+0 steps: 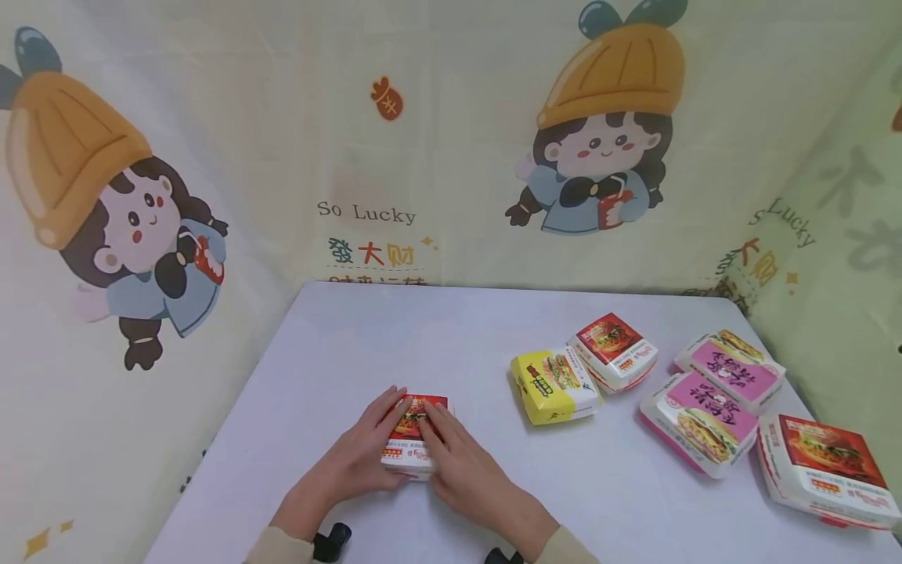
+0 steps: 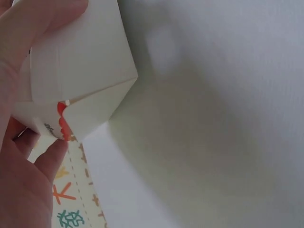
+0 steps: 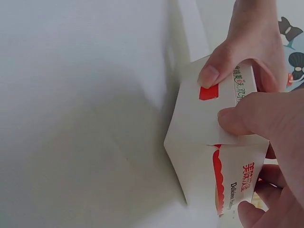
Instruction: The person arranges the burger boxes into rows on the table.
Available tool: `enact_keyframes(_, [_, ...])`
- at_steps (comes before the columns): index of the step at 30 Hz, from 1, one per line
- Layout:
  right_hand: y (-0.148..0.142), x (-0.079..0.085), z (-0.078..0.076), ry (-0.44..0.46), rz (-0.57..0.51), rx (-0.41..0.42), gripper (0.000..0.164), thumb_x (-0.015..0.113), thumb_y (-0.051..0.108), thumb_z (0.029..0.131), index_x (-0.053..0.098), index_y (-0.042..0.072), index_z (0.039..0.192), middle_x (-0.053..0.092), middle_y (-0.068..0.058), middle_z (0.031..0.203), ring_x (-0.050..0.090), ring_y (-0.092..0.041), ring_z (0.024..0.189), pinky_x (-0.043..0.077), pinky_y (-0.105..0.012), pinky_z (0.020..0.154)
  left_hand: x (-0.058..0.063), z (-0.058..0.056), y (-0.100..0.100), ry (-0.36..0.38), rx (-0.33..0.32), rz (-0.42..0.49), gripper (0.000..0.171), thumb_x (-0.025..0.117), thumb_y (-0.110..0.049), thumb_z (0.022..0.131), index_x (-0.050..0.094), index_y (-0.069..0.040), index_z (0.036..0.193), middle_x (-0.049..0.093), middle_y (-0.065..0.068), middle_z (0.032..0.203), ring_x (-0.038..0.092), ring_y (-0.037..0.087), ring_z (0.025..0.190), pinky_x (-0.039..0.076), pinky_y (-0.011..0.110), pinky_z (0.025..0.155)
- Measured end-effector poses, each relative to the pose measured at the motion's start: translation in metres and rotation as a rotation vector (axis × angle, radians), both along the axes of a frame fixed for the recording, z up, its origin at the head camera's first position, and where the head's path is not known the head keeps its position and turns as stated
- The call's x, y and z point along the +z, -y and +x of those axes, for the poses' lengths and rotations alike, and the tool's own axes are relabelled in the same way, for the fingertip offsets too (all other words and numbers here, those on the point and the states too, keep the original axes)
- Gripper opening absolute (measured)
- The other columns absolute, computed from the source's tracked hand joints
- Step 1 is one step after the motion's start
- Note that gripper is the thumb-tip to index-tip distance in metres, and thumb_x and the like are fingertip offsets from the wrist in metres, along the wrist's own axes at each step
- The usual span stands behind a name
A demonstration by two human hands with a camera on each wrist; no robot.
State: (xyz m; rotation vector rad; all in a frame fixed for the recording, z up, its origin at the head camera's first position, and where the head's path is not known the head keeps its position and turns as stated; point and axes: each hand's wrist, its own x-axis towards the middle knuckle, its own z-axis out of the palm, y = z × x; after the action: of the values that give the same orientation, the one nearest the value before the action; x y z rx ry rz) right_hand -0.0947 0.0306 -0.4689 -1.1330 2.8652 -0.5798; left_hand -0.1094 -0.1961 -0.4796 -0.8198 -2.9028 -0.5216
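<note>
A small white burger box with a red picture lid [image 1: 410,454] stands on the white table between both hands. My left hand [image 1: 361,453] grips its left side, with the thumb on the near face and fingers along the far side. From the right, my right hand [image 1: 474,475] holds it, fingers reaching over the lid edge. In the right wrist view both thumbs press on the white near wall of the box [image 3: 194,121]. A red scalloped edge shows at the side flap of the box in the left wrist view [image 2: 83,71]. The lid is partly hidden by fingers.
To the right lie a yellow burger box [image 1: 553,388] and a red-topped box [image 1: 613,352], touching. Farther right are two pink boxes [image 1: 705,423], one partly behind the other, and a larger red-topped box [image 1: 828,470] near the table edge. A printed cloth [image 1: 465,157] hangs behind.
</note>
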Motion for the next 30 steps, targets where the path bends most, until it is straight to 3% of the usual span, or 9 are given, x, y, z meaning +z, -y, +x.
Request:
enact_keyframes(12, [0.0003,0.0012,0.0036,0.035,-0.011,0.0,0.078,0.074,0.019,0.088,0.034,0.01,0.154,0.023,-0.008,0.164,0.028,-0.025,0.15,0.038,-0.042,0.116,0.0055,0.0052,0.0011,0.066,0.022,-0.025,0.115,0.088,-0.045,0.065,0.027,-0.013,0.157,0.024,0.009,0.164,0.021,0.03,0.152,0.045,0.049,0.11])
enact_keyframes(21, [0.0018,0.0014,0.0056,0.062,-0.002,-0.011,0.074,0.072,0.021,0.09,0.036,0.013,0.154,0.023,-0.008,0.164,0.026,-0.025,0.151,0.038,-0.041,0.116,0.008,0.0071,0.0026,0.041,0.023,-0.06,0.115,0.088,-0.047,0.064,0.029,-0.013,0.157,0.027,0.009,0.163,0.022,0.031,0.151,0.042,0.05,0.112])
enact_keyframes(30, [-0.0008,0.0026,0.0061,0.074,-0.017,-0.008,0.078,0.074,0.024,0.089,0.034,0.013,0.155,0.02,-0.008,0.165,0.025,-0.025,0.151,0.038,-0.042,0.116,0.0081,0.0081,0.0029,0.066,0.051,-0.075,0.115,0.088,-0.045,0.064,0.029,-0.012,0.157,0.024,0.007,0.165,0.02,0.03,0.152,0.042,0.052,0.113])
